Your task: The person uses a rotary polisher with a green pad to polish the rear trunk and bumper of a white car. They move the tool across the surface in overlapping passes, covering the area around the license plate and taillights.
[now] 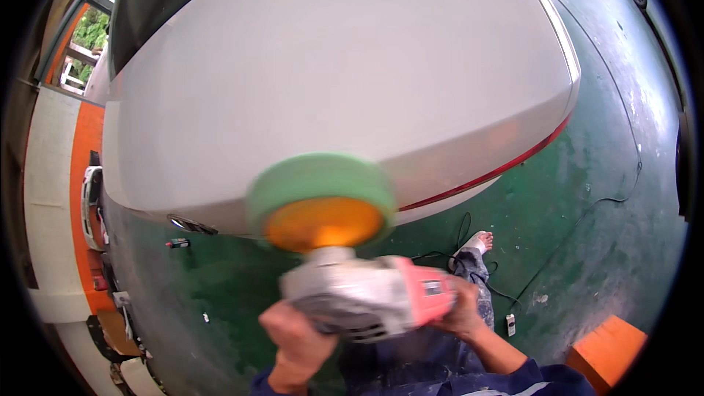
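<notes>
A polisher (359, 297) with a grey head and a pink-red rear body is held between my hands. My left hand (297, 337) is closed at the left of its head; the part under the fingers is hidden. My right hand (462, 309) wraps round the rear body. The green foam pad (323, 169) on an orange backing plate (326, 224) is smeared by motion. It overlaps the rear edge of a light silver car's panel (330, 66); whether it presses on the paint I cannot tell. A red light strip (488, 160) runs along the car's edge.
A black cable (506, 295) trails over the green floor (550, 198), near my foot (477, 242). An orange box (607, 352) stands at the lower right. A small bottle (178, 243) lies left, by the car's badge. Car parts (93, 205) lean along the left wall.
</notes>
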`<state>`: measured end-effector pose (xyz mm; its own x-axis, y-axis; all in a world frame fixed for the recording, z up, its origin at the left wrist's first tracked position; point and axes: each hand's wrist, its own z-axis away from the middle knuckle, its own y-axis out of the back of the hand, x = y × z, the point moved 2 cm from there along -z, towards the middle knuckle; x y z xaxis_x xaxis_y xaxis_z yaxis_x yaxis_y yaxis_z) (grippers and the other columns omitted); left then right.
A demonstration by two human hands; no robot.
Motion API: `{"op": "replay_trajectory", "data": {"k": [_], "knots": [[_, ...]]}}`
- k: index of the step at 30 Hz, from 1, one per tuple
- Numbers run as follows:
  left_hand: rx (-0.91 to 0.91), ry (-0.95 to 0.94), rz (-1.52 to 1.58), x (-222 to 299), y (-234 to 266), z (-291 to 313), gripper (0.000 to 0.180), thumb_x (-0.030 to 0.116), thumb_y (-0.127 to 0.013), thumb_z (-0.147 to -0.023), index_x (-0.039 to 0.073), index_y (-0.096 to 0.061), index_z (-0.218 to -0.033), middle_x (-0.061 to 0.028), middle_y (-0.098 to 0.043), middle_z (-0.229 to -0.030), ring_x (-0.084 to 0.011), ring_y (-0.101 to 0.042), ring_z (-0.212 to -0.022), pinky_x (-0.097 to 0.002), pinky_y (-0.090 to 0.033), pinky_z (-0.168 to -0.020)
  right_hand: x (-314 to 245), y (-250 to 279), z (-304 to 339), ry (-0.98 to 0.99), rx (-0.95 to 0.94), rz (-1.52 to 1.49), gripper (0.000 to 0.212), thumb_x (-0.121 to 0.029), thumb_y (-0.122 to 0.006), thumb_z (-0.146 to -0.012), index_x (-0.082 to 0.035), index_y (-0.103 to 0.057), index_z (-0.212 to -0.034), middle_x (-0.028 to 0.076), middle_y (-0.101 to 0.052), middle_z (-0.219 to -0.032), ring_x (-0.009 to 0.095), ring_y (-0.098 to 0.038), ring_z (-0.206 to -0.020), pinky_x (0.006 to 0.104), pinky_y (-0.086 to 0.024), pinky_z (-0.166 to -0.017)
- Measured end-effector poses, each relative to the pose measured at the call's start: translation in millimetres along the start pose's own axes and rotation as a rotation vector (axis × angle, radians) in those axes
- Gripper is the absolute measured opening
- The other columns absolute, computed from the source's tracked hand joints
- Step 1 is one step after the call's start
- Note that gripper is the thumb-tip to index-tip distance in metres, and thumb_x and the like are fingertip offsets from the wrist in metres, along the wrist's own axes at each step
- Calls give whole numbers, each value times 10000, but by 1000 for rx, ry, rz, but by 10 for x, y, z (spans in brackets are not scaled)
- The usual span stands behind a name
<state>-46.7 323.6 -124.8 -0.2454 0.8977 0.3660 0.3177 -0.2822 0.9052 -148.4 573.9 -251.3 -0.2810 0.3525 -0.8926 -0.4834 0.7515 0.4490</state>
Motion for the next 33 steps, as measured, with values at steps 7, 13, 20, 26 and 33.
{"op": "replay_trajectory", "data": {"k": [7,13,20,26,33], "knots": [[136,443,682,-1207,142,791,582,479,-424,-1057,12,-464,-1402,-158,-568,-1378,-262,-590,-1224,-424,-472,-1059,-581,-717,-134,115,-159,118,465,-215,-844,-480,-37,-556,-799,135,-601,-743,374,-647,-703,456,-533,-655],[234,402,531,-618,-6,400,385,235,-712,-850,-32,-650,-1120,-159,-706,-1021,-289,-704,-908,-393,-548,-817,-472,-333,-36,27,-170,168,430,-203,-822,-514,-41,-573,-826,134,-628,-756,350,-663,-699,437,-548,-667],[-28,-81,-60,571,-7,-459,130,148,-693,-718,72,-665,-820,-47,-516,-609,-227,-553,-500,-359,-396,-459,-39,267,394,-157,-72,142,486,-305,-845,-714,-42,-692,-1093,134,-718,-1007,296,-706,-887,403,-553,-797],[-111,-176,-64,803,-392,-490,103,132,-640,-742,83,-671,-828,4,-511,-603,-153,-561,-510,-316,-417,-465,997,208,1072,-117,-278,602,493,-310,-664,-932,-72,-574,-1354,134,-656,-1259,371,-602,-1174,475,-440,-1064],[186,115,72,-445,-487,422,380,264,-764,-656,11,-583,-874,-146,-496,-740,-388,-539,-641,-479,-388,-570,755,-775,112,144,85,-133,589,-367,-933,-622,-30,-643,-1008,155,-703,-992,320,-705,-821,417,-566,-778]]}}
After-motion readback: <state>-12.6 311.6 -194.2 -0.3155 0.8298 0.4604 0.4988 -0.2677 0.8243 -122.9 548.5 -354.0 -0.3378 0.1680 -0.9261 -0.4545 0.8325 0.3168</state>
